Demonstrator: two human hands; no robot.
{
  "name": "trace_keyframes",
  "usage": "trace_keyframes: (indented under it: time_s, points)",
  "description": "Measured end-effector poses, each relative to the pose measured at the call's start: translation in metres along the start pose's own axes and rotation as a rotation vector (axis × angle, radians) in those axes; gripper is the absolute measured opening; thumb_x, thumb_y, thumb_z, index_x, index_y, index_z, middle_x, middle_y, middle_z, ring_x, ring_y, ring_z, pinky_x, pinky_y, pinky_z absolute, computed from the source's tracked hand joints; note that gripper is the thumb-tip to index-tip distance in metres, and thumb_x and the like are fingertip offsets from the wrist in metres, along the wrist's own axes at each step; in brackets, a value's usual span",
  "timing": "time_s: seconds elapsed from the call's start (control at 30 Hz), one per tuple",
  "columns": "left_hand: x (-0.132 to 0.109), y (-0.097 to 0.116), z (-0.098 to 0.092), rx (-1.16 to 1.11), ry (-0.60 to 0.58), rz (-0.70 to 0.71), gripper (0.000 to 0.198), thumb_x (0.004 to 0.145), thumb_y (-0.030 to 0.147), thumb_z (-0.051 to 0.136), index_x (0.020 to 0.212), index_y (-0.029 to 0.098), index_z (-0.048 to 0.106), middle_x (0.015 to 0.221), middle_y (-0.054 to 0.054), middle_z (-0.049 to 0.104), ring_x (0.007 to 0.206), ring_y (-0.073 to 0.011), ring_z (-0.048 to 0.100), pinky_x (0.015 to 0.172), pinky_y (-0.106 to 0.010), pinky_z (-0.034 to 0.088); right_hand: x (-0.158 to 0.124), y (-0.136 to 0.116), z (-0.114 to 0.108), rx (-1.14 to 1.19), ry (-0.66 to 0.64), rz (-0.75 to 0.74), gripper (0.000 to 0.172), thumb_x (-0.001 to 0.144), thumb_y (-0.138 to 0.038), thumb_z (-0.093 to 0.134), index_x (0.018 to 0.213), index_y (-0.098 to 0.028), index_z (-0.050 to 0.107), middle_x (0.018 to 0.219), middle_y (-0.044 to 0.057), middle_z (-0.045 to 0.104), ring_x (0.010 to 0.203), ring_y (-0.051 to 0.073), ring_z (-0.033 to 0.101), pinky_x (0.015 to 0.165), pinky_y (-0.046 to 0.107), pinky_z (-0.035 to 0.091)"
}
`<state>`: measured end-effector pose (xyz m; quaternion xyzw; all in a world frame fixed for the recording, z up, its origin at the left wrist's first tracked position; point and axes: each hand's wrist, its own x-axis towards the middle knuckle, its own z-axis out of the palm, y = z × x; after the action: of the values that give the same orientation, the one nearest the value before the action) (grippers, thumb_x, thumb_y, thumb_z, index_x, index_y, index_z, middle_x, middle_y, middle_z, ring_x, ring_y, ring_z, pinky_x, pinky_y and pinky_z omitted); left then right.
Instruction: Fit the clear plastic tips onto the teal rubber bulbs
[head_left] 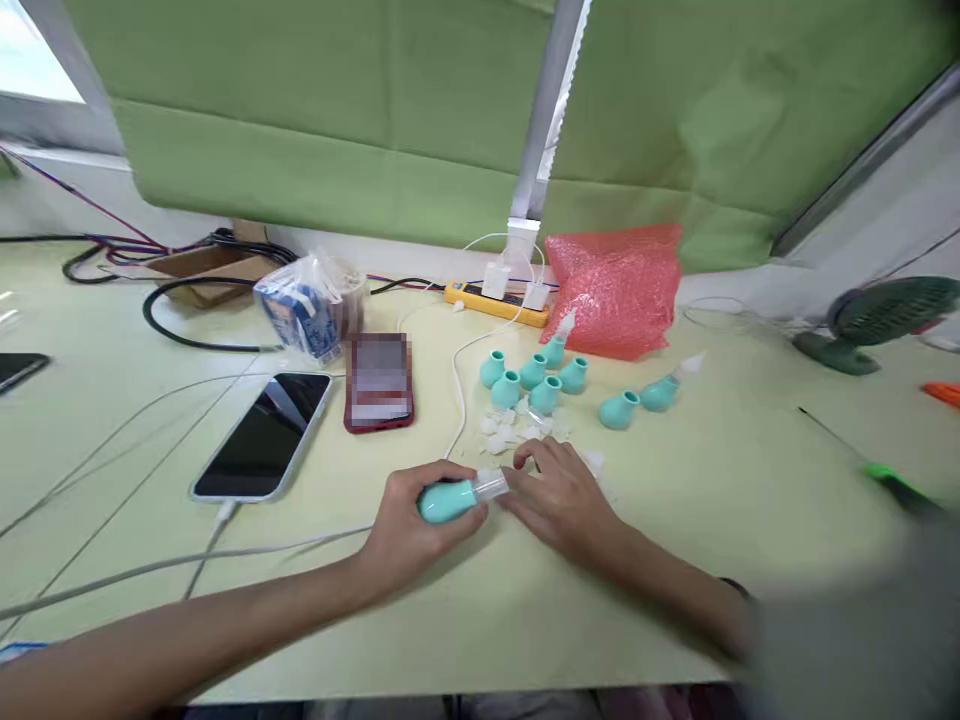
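My left hand (420, 515) is wrapped round a teal squeeze bulb (444, 503), which lies on its side in the grip. A clear nozzle (491, 486) sticks out of its right end. The thumb and forefinger of my right hand (559, 495) are closed at the nozzle's tip; the exact contact is partly hidden. Just beyond my hands, small white translucent pieces (504, 432) lie in a loose pile. Several open-necked teal bulbs (533, 372) stand behind the pile. To the right lie another bulb (619, 409) and one with a pale tip (660, 393).
Two phones (262, 437) (379, 380) lie left of my hands, with white cables across the table. At the back are a wrapped blue package (304, 310), a yellow power strip (465, 296) and a red bubble-wrap bag (619, 290). A green-handled screwdriver (877, 475) and a small fan (892, 310) are at right.
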<state>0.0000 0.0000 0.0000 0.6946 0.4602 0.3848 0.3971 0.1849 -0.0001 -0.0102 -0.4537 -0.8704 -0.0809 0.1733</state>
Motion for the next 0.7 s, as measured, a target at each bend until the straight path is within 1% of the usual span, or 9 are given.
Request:
trace_keyframes:
  time_s: [0.07,0.13,0.17,0.23,0.3,0.4,0.53,0.7]
  points:
    - [-0.002,-0.001,0.001,0.018,0.003,0.004,0.019,0.062,0.027,0.063,0.078,0.016,0.062,0.071,0.000,0.064,0.063,-0.0127,0.058,0.059,-0.020,0.047,0.000,0.008,-0.006,0.139,0.075,-0.010,0.013,0.075,-0.027,0.053,0.083,-0.019,0.059,0.083,0.006,0.060,0.077,0.021,0.053,0.063,0.035,0.040]
    - [-0.003,-0.002,0.002,0.032,0.008,-0.002,0.021,0.061,0.028,0.064,0.078,0.016,0.063,0.073,0.000,0.065,0.064,-0.0135,0.059,0.061,-0.021,0.047,-0.001,0.014,-0.013,0.290,0.120,-0.014,0.013,0.075,-0.025,0.055,0.085,-0.018,0.059,0.080,0.005,0.061,0.075,0.017,0.054,0.065,0.032,0.041]
    - [-0.003,-0.002,0.002,0.040,0.013,-0.010,0.023,0.060,0.030,0.065,0.078,0.016,0.063,0.074,-0.001,0.066,0.066,-0.0141,0.059,0.062,-0.021,0.047,-0.001,0.017,-0.017,0.385,0.135,-0.008,0.014,0.074,-0.024,0.056,0.086,-0.017,0.058,0.077,0.004,0.062,0.071,0.015,0.055,0.064,0.029,0.043]
    - [-0.003,-0.001,0.002,0.050,0.018,-0.030,0.025,0.059,0.033,0.066,0.078,0.016,0.063,0.076,-0.001,0.066,0.068,-0.0151,0.060,0.064,-0.022,0.047,-0.001,0.020,-0.025,0.547,0.136,-0.002,0.015,0.072,-0.022,0.058,0.086,-0.017,0.059,0.068,0.001,0.062,0.060,0.010,0.055,0.058,0.023,0.044]
    - [-0.003,0.000,0.001,0.056,0.006,-0.032,0.025,0.060,0.034,0.065,0.077,0.016,0.064,0.076,-0.002,0.067,0.069,-0.0155,0.060,0.065,-0.023,0.047,-0.001,0.021,-0.031,0.646,0.111,-0.015,0.017,0.071,-0.021,0.059,0.087,-0.017,0.060,0.063,0.000,0.060,0.055,0.009,0.054,0.054,0.020,0.043]
    - [-0.003,0.000,0.000,0.056,-0.033,0.020,0.021,0.063,0.033,0.063,0.077,0.017,0.064,0.076,-0.002,0.067,0.069,-0.0150,0.060,0.064,-0.023,0.047,-0.002,0.019,-0.034,0.707,0.051,-0.045,0.018,0.072,-0.021,0.059,0.089,-0.016,0.062,0.064,0.002,0.060,0.058,0.009,0.054,0.053,0.021,0.043]
    - [-0.004,-0.003,0.001,0.045,-0.096,0.122,0.018,0.065,0.029,0.063,0.078,0.017,0.064,0.076,-0.002,0.066,0.067,-0.0132,0.059,0.061,-0.021,0.046,-0.003,0.019,-0.033,0.746,-0.058,-0.072,0.018,0.074,-0.023,0.056,0.089,-0.016,0.063,0.067,0.003,0.059,0.059,0.009,0.053,0.053,0.020,0.041]
    - [-0.002,-0.005,0.001,0.079,-0.145,0.218,0.015,0.068,0.026,0.060,0.076,0.014,0.063,0.066,-0.002,0.062,0.057,-0.0108,0.055,0.052,-0.021,0.041,-0.003,0.022,-0.034,0.743,-0.144,-0.121,0.019,0.078,-0.027,0.051,0.088,-0.016,0.064,0.063,0.002,0.055,0.056,0.008,0.050,0.052,0.019,0.038]
